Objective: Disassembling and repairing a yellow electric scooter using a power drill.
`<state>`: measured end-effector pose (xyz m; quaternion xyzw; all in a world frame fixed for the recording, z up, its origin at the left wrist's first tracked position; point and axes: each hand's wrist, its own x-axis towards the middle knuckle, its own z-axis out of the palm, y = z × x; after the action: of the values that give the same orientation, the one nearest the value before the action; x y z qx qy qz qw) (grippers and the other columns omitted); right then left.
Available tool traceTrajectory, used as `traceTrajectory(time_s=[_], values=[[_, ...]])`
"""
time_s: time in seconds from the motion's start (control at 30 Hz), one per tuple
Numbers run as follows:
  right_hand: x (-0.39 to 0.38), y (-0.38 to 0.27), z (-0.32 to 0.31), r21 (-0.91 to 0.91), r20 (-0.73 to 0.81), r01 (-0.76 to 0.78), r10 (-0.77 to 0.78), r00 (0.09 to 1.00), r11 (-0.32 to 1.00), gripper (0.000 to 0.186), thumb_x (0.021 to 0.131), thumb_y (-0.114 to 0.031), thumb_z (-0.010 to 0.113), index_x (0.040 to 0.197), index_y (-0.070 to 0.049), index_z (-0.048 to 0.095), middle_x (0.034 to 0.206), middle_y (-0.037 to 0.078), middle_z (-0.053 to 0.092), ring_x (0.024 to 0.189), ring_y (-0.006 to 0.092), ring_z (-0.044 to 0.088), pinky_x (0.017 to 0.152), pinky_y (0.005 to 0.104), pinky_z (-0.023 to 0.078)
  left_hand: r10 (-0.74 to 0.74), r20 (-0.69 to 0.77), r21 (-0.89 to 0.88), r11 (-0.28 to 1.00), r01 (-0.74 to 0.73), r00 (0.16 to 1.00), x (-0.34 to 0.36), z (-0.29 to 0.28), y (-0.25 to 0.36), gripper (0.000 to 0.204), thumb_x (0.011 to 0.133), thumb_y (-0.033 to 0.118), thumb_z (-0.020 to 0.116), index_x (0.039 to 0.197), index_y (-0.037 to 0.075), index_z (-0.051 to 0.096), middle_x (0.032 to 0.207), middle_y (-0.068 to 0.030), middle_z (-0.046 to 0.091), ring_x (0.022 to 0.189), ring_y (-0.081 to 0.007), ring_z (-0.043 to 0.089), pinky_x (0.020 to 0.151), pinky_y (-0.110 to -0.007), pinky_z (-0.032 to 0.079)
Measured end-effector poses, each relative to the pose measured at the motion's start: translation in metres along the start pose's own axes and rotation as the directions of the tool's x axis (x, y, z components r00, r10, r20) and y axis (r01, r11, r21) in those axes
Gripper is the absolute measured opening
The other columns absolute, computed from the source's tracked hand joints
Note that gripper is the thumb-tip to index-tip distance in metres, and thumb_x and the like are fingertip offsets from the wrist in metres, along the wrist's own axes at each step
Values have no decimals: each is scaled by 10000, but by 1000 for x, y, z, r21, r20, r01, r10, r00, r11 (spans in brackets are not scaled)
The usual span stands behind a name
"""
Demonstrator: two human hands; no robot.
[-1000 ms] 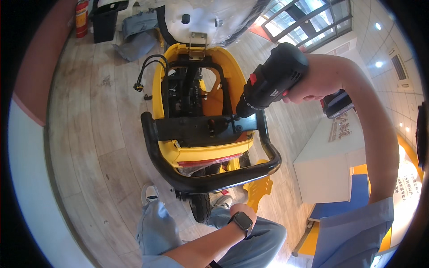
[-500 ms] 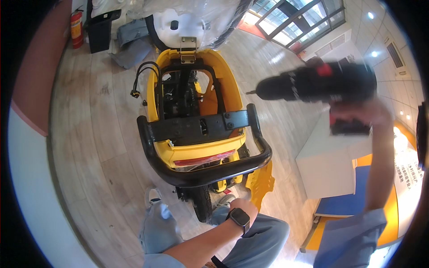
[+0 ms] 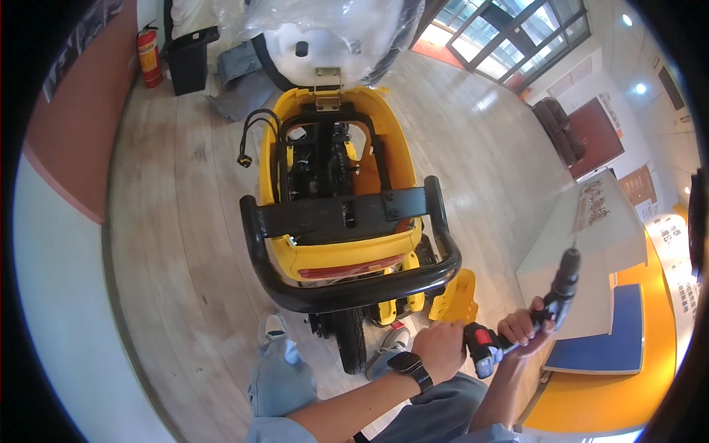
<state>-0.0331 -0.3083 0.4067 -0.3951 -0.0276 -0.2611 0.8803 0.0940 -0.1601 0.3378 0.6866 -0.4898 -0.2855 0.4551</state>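
Right hand (image 3: 526, 329): fingers closed round the grip (image 3: 507, 344) of the drill (image 3: 561, 301), with little or no gap. Left hand (image 3: 441, 350): at the battery (image 3: 481, 341) end of the drill; its fingertips are partly hidden, so their opening and hold cannot be confirmed.

Step in hand, as judged: 2-handed handling of the drill at its battery end, with no fastening under way. The next move appears to call for a firm right-hand grip while the left hand bears on the battery, and for the bit (image 3: 574, 241) to be kept away from the frame.

Drill position: in the air, right of the bar (image 3: 358, 293), touching no part of the vehicle. Drill appearance: dark body, tapered black chuck (image 3: 567, 269), slim bit pointing up the view, 1 red patch on the battery. The bit is too fine to identify by type.

Beyond the drill: the vehicle's yellow body (image 3: 399, 140) is open at the top, exposing the black frame (image 3: 382, 159). A black plate (image 3: 317, 216) spans the bar. 1 tyre (image 3: 351, 343) shows below.
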Motion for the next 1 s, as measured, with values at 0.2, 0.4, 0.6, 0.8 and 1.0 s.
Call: traceTrajectory(time_s=[0.2,0.4,0.6,0.8,1.0], values=[[-7,12,-57,143,-9,15,-14,1000,990,366,858,-208,553,1192,-59,547,537,-23,412,410,72,414,458,235,410,-169,201,-310,923,226,965,18,27,-13,316,830,79,574,1143,54,544,1004,-135,667,938,-276,662,746,-404,512],[-11,16,-70,-2,-136,-51,50,989,999,339,844,-263,538,1131,-82,539,528,-20,403,378,85,379,429,275,375,-476,575,-779,-69,624,665,23,38,-19,262,921,171,469,1149,112,584,1037,-16,631,954,-127,594,840,-313,443],[-18,22,-86,-182,-290,-278,219,932,943,526,689,-268,626,1139,-6,549,550,50,463,441,151,416,473,313,343,-550,592,-795,-281,537,589,38,41,-19,271,944,351,505,1068,151,638,996,1,642,949,-123,568,874,-307,404],[-16,24,-84,-255,-225,-388,336,915,886,556,680,-260,665,1147,29,576,581,60,502,468,141,437,482,283,345,-629,245,-898,139,417,737,47,54,-25,328,971,242,481,1177,30,621,1067,-49,651,1053,-154,582,954,-277,413],[-20,27,-92,-399,-312,-411,301,901,819,550,715,-301,662,1200,-57,571,603,42,505,492,142,441,508,278,346,-321,104,-963,203,176,941,73,35,-18,373,1023,222,418,1224,-46,585,1180,-124,634,1116,-187,573,1020,-312,392]])
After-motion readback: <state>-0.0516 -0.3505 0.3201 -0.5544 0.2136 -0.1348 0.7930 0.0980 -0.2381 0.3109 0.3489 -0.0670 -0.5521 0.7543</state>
